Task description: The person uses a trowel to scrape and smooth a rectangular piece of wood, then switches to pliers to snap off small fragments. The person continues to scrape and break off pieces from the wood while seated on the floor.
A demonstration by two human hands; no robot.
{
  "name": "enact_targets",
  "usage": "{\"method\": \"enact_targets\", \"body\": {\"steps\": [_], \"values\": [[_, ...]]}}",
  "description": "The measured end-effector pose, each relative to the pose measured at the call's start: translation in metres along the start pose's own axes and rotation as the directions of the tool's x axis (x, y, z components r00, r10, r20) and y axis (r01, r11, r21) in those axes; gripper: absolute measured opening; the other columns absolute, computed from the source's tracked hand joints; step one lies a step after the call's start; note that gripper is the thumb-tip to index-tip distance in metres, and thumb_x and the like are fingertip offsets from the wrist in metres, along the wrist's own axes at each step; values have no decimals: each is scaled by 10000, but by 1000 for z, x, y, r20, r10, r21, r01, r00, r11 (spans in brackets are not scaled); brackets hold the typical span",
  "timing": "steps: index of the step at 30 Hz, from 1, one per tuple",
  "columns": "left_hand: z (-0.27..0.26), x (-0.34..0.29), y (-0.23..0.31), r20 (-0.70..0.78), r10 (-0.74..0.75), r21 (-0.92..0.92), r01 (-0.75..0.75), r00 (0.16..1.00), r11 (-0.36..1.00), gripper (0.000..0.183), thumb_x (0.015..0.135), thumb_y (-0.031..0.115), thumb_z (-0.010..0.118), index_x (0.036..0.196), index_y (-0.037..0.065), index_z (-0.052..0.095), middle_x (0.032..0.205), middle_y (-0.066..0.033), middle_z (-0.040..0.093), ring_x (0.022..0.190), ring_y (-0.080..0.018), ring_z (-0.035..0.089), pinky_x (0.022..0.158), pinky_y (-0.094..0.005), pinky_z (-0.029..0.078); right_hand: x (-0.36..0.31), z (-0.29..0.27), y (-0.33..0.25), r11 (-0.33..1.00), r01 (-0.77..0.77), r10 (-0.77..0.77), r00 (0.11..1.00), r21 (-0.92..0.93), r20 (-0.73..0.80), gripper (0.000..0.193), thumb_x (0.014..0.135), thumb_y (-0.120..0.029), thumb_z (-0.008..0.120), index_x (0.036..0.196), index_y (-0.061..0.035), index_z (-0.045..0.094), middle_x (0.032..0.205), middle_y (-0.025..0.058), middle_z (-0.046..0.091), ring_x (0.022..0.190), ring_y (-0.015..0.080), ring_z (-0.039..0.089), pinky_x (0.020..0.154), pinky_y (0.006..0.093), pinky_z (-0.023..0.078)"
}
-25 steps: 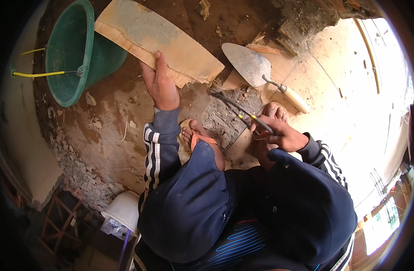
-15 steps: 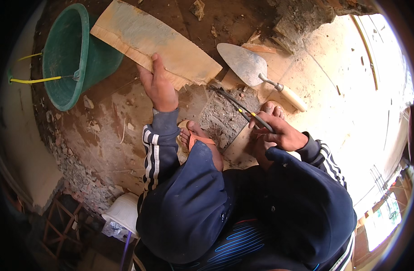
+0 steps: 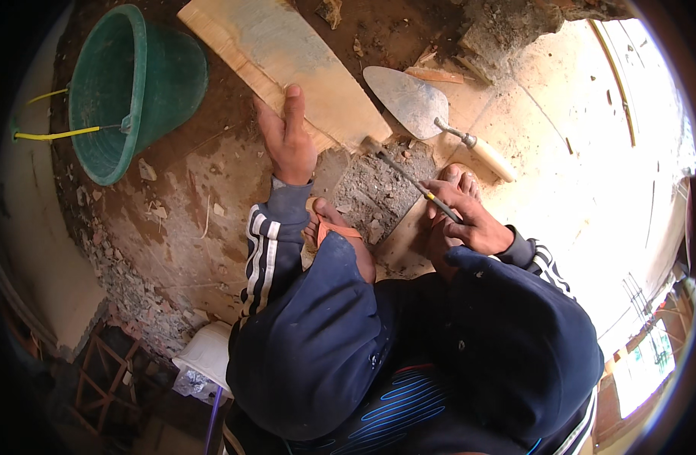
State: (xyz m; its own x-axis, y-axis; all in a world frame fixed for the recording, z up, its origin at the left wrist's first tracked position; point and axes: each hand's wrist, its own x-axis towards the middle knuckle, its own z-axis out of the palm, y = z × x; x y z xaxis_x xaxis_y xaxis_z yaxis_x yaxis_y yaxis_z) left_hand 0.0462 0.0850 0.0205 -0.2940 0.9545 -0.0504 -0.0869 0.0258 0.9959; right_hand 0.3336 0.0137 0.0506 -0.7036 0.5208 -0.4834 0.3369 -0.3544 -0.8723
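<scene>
My left hand (image 3: 291, 148) grips the near edge of a long, tan broken tile piece (image 3: 302, 68), thumb on top and fingers underneath. The tile slants from upper left to the middle, held above the floor, its near edge ragged. My right hand (image 3: 473, 220) is closed round the long dark handles of a pair of pincers (image 3: 412, 180) with yellow bands. The pincers' head meets the tile's near right corner. A trowel (image 3: 410, 100) with a wooden handle lies on the floor just right of the tile.
A green bucket (image 3: 169, 80) lies tipped on its side at the far left. Rough grey rubble (image 3: 386, 186) fills a patch between my feet. A broken concrete lump (image 3: 507, 38) sits at the far right. A white container (image 3: 205, 353) stands by my left knee.
The tile has shifted right and turned, its left end swinging away from me. The pincers' handles have come together, and their head is now against the tile's corner.
</scene>
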Motion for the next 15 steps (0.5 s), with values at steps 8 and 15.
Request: {"method": "enact_targets", "body": {"steps": [8, 15], "values": [[3, -13, -16, 54, -22, -56, 25, 998, 998, 479, 978, 230, 544, 1354, -32, 402, 1325, -143, 483, 1192, -215, 484, 1012, -343, 381, 4, 4, 8, 990, -139, 139, 989, 3, -50, 673, 669, 17, 528, 1334, 20, 423, 1068, 145, 510, 1056, 287, 506, 989, 401, 357], [-23, 27, -9, -264, -395, -177, 359, 880, 917, 472, 902, 435, 655, 1013, -16, 573, 983, -62, 592, 826, -109, 514, 716, -289, 454, 3, -5, -18, 965, -120, 110, 992, -232, -55, 756, 638, -73, 608, 1362, 28, 417, 1002, 269, 593, 1059, 448, 548, 939, 515, 391]]}}
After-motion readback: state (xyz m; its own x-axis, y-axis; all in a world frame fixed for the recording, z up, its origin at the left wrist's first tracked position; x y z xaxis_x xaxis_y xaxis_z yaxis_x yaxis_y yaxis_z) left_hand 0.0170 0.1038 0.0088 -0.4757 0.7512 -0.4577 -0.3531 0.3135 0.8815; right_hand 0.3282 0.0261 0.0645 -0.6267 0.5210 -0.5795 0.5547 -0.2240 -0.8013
